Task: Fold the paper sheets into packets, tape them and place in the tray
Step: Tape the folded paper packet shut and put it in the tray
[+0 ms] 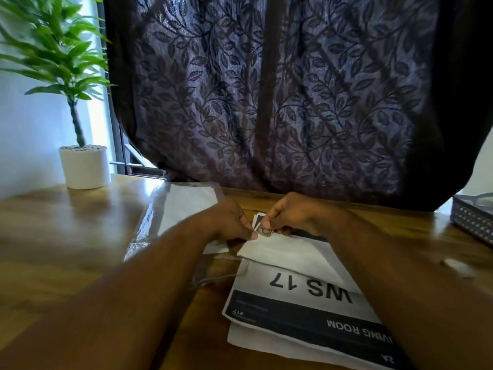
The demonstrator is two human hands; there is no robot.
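My left hand [229, 222] and right hand [293, 217] pinch a small folded packet [261, 230] over the printed sheets [301, 289] on the worktop [66, 236]. The tray [472, 218] sits far right, its contents unclear. A clear sleeve [160, 209] holds white paper.

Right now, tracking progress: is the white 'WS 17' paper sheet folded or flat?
Partly folded: the white printed paper sheet has a blank flap doubled over it.
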